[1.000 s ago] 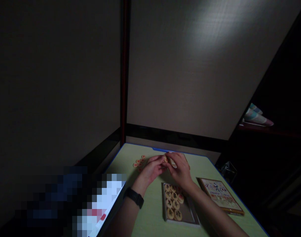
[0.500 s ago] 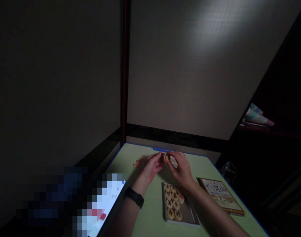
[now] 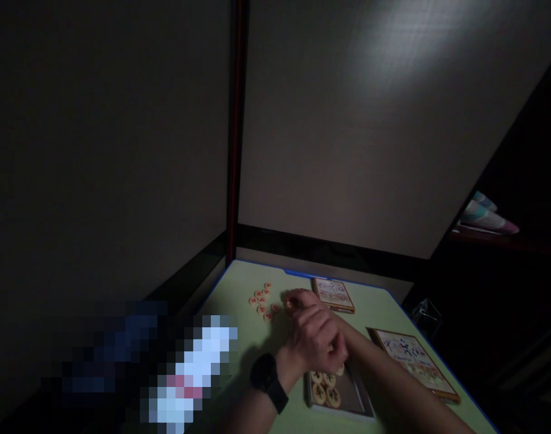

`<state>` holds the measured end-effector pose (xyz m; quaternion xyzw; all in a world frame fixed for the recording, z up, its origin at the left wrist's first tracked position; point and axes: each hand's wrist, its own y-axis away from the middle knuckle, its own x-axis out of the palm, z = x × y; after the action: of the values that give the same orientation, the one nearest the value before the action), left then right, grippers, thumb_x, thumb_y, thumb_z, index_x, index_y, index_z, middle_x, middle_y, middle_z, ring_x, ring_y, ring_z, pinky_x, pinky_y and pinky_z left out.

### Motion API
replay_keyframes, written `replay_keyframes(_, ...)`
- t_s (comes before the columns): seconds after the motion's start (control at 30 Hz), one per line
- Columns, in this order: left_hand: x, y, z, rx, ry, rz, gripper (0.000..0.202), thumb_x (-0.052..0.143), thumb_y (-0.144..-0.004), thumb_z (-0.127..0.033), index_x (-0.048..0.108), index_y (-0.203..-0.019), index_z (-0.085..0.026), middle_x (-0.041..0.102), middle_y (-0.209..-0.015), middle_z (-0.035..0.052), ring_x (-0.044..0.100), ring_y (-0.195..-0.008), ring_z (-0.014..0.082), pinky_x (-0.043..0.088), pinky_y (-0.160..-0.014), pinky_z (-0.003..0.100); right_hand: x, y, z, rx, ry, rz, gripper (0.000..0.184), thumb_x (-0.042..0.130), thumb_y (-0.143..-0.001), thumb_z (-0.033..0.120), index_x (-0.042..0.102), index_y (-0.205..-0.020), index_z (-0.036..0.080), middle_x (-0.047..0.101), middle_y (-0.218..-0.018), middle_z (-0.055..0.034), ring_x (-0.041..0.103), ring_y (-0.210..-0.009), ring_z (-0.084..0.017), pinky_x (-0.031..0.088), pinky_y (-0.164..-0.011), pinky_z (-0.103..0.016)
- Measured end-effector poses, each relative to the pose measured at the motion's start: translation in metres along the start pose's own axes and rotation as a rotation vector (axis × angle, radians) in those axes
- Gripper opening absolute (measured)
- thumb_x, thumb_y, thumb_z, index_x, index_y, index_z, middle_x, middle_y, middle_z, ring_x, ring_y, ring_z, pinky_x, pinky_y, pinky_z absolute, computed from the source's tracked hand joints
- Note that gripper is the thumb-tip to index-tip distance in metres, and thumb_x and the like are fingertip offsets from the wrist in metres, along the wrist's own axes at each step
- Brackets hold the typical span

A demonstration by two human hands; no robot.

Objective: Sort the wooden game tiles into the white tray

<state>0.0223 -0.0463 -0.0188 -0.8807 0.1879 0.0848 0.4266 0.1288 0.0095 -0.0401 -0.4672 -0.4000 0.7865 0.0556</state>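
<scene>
Round wooden Chinese chess pieces with red characters [image 3: 260, 298] lie loosely grouped on the left of the green table. My right hand [image 3: 302, 298] reaches across behind my left, its fingers curled round a chess piece [image 3: 290, 305] at the right of that group. In front, my left hand [image 3: 316, 334], with a black watch on its wrist, is closed above the shallow box tray [image 3: 352, 392]. A bit of a pale chess piece [image 3: 332, 348] shows between its fingers. Several black-character pieces [image 3: 326, 389] lie in the tray, partly hidden by this hand.
A small printed box [image 3: 334, 293] lies at the table's back, and a larger printed lid [image 3: 413, 361] on the right. A blurred bright screen [image 3: 194, 367] stands at the left. Walls rise behind the table and to its left.
My left hand has moved right and nearer, over the tray. My right hand has gone left to the red pieces, so my arms now cross. The view has shifted slightly.
</scene>
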Motion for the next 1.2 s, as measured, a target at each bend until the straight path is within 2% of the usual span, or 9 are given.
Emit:
replay_keyframes(0.17,0.002,-0.001,-0.009,0.016,0.029,0.019,0.021,0.06,-0.071,-0.016,0.051,-0.054,-0.024,0.04,-0.058,0.0036,0.041,-0.065,0.0228,0.029,-0.07,0.038,-0.005,-0.005,-0.007,0.02,-0.151,0.255,0.012,0.062,-0.075,0.017,0.069,-0.078,0.028,0.071,-0.076,-0.0038,0.068,-0.071,-0.023,0.058,-0.064,-0.035)
replay_keyframes(0.3,0.004,0.0,-0.013,0.065,0.017,0.026,0.022,0.059,-0.07,-0.017,0.049,-0.053,-0.025,0.036,-0.056,0.0028,0.035,-0.06,0.0205,0.025,-0.063,0.038,0.001,-0.013,-0.015,0.069,-0.157,0.31,0.013,0.066,-0.069,0.014,0.069,-0.071,0.026,0.07,-0.068,-0.001,0.065,-0.062,-0.02,0.054,-0.057,-0.031)
replay_keyframes(0.47,0.009,0.006,-0.011,0.094,-0.113,0.081,0.023,0.056,-0.077,-0.017,0.055,-0.055,-0.024,0.04,-0.057,0.0039,0.035,-0.059,0.0195,0.025,-0.063,0.036,-0.006,-0.021,-0.031,0.153,-0.169,0.326,0.013,0.073,-0.065,0.018,0.072,-0.077,0.018,0.072,-0.074,-0.0028,0.065,-0.064,-0.018,0.051,-0.058,-0.027)
replay_keyframes(0.63,0.01,0.007,-0.01,0.143,-0.285,0.114,0.023,0.055,-0.079,-0.017,0.059,-0.057,-0.023,0.044,-0.057,0.0048,0.036,-0.06,0.0193,0.024,-0.062,0.035,-0.013,-0.019,-0.047,0.192,-0.228,0.438,0.011,0.075,-0.057,0.01,0.07,-0.065,0.015,0.067,-0.056,0.002,0.061,-0.051,-0.014,0.044,-0.048,-0.021)
replay_keyframes(0.83,0.01,0.006,-0.009,0.171,-0.34,0.142,0.023,0.056,-0.079,-0.016,0.059,-0.057,-0.022,0.045,-0.056,0.0053,0.037,-0.059,0.0188,0.023,-0.06,0.034,-0.009,-0.009,-0.041,0.182,-0.288,0.459,0.01,0.068,-0.064,0.006,0.072,-0.068,0.014,0.068,-0.059,0.0011,0.063,-0.053,-0.014,0.044,-0.049,-0.021)
replay_keyframes(1.0,0.012,0.008,-0.006,0.218,-0.344,0.07,0.021,0.057,-0.078,-0.015,0.059,-0.058,-0.021,0.048,-0.057,0.0054,0.041,-0.06,0.0183,0.025,-0.059,0.034,-0.004,-0.01,-0.036,0.211,-0.306,0.478,0.008,0.067,-0.067,0.009,0.072,-0.07,0.014,0.069,-0.061,0.0,0.062,-0.055,-0.014,0.045,-0.05,-0.023)
replay_keyframes(1.2,0.021,0.006,0.002,0.472,-0.54,-0.205,0.015,0.053,-0.069,-0.016,0.053,-0.054,-0.02,0.044,-0.051,0.0007,0.04,-0.053,0.0151,0.025,-0.05,0.03,0.007,-0.02,-0.039,0.278,-0.314,0.594,0.009,0.071,-0.061,0.012,0.071,-0.068,0.017,0.068,-0.061,0.0011,0.06,-0.056,-0.014,0.045,-0.053,-0.022)
